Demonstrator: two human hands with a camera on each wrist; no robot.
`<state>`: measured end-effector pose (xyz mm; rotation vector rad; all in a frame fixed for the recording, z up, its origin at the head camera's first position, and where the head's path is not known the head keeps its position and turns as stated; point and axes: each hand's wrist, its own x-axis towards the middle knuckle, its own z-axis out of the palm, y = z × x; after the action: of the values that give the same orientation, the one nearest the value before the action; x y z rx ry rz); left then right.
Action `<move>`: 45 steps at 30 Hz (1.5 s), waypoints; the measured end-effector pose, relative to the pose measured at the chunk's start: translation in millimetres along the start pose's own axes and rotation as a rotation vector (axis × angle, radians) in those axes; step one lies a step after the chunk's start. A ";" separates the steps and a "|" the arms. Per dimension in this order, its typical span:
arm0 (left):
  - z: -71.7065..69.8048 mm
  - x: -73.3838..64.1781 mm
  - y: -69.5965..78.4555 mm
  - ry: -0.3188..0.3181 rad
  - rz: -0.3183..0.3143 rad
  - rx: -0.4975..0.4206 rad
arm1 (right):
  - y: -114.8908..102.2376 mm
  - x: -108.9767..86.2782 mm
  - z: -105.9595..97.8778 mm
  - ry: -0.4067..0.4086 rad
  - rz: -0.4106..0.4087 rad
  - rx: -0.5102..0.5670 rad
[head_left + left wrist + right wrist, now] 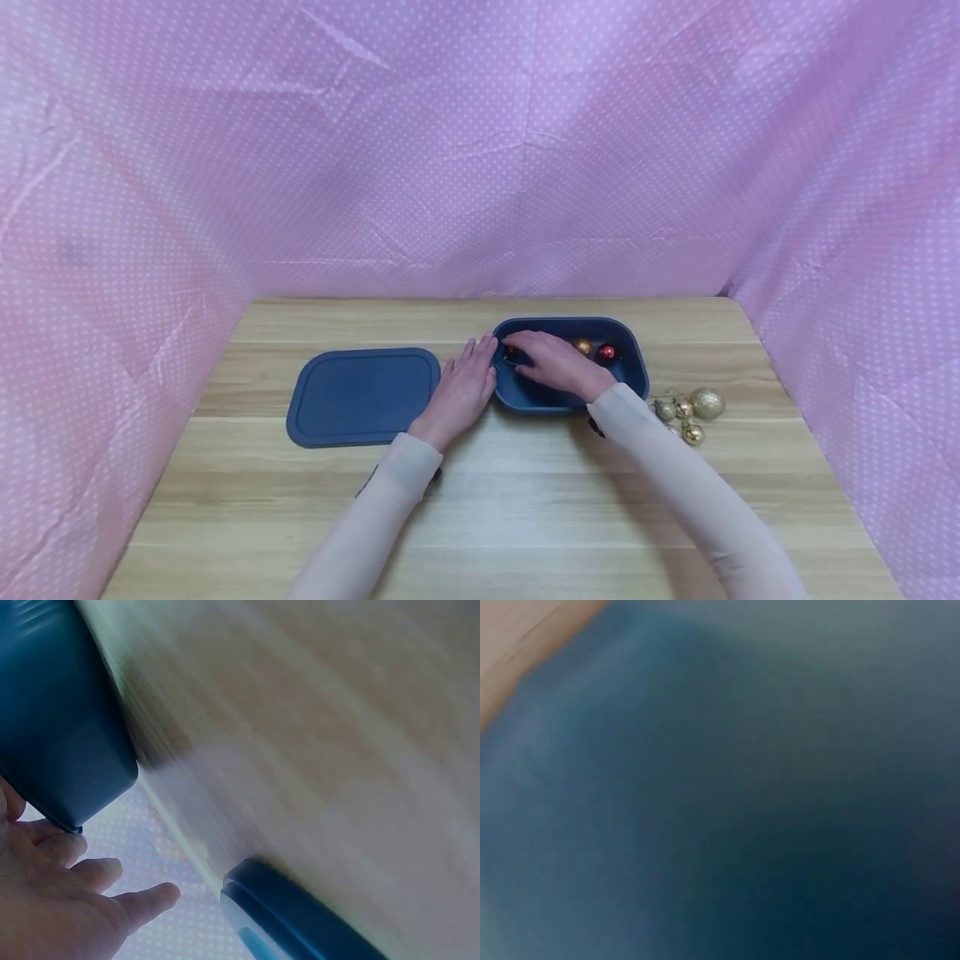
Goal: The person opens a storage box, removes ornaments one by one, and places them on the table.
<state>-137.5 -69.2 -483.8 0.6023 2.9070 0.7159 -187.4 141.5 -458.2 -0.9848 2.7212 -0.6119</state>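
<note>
A dark blue box [543, 408] with a rounded rim stands on the table without its lid. My left hand [462, 390] rests against its left end, fingers spread at the rim, as the left wrist view also shows. My right hand [553, 360] reaches down inside the box. Its fingertips lie over a small red bauble [512, 351] at the left end, partly covered, and the thumb stands apart from the fingers. Beyond this hand, an orange-gold bauble [582, 345] and another red bauble [607, 352] lie in the box. The right wrist view is a blue blur.
The matching blue lid [365, 396] lies flat on the table to the left. Right of the box, a large gold glitter bauble [707, 403] lies beside several smaller baubles [693, 434]. Pink dotted cloth [487, 167] hangs behind the wooden table [510, 517] and at its sides.
</note>
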 end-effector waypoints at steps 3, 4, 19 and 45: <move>-0.1 0.8 1.2 0.002 0.005 -0.001 | 2.9 2.5 0.4 0.004 0.007 -0.001; -0.3 1.1 1.5 0.005 0.008 -0.004 | 3.9 3.3 0.3 0.004 0.011 -0.001; -2.1 2.7 3.1 0.027 0.024 0.008 | 9.9 9.0 5.1 0.034 0.034 -0.028; 0.9 -2.1 0.9 0.004 -0.007 0.002 | 0.6 -31.3 -14.5 0.248 0.058 0.048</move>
<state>-135.1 -68.9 -484.3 0.5906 2.9126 0.7144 -168.2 166.7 -444.5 -0.8673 2.9196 -0.8357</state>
